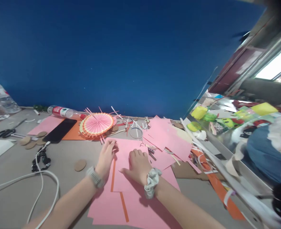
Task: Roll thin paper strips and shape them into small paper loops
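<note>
A pink paper sheet (124,181) lies on a larger pink sheet (107,206) in front of me. One orange paper strip (113,175) runs along the smaller sheet's left edge, up to the curled fingers of my left hand (107,159). These fingers are closed at the strip's upper end; their tips are partly hidden. My right hand (140,165) rests palm down on the pink paper, thumb spread away from the fingers, holding nothing. Another orange strip (124,206) lies on the larger sheet, nearer to me.
Behind my hands stands a pleated pink paper rosette (97,124). Leftward lie a black phone (61,130), scissors (5,133), cardboard discs (80,165) and a white cable (52,175). More pink paper (173,140) and orange strips (216,187) lie right, beside a box of toys (245,171).
</note>
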A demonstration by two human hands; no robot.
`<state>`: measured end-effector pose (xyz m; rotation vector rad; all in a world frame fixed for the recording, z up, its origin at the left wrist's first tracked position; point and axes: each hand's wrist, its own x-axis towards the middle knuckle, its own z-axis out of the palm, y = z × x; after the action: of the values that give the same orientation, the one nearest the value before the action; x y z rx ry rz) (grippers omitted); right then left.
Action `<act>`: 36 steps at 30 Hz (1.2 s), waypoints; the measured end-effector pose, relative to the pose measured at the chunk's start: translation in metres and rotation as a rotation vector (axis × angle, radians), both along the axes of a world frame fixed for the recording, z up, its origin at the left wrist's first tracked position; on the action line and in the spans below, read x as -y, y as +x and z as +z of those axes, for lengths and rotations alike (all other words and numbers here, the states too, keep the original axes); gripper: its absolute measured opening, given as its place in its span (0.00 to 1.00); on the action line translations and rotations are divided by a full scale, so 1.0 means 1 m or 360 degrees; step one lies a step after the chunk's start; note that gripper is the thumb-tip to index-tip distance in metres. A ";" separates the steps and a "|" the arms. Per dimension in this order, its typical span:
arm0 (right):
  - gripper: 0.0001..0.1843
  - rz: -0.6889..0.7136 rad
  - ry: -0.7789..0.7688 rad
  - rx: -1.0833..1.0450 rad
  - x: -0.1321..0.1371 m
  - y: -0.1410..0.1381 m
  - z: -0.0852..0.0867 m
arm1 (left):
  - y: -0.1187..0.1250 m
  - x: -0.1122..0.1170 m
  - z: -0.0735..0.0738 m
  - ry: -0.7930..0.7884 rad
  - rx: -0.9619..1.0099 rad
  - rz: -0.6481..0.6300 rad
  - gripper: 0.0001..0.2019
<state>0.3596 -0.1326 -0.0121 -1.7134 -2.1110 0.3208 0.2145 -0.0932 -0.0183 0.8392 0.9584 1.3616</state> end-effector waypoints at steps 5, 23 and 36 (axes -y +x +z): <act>0.15 0.0037 -0.0001 0.0014 -0.015 0.009 -0.007 | 0.003 -0.039 -0.002 0.0231 -0.0385 -0.0231 0.14; 0.29 0.0114 -0.0063 -0.0103 0.008 -0.004 -0.011 | -0.007 -0.050 -0.011 0.0455 -0.0688 0.0167 0.14; 0.11 0.0077 -0.0164 -0.0197 0.003 -0.002 -0.005 | -0.008 -0.044 -0.009 0.0510 -0.0727 0.0183 0.13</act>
<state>0.3573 -0.1354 -0.0167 -1.6552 -2.0804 0.5442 0.2069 -0.0496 -0.0268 1.3981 1.1652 1.4759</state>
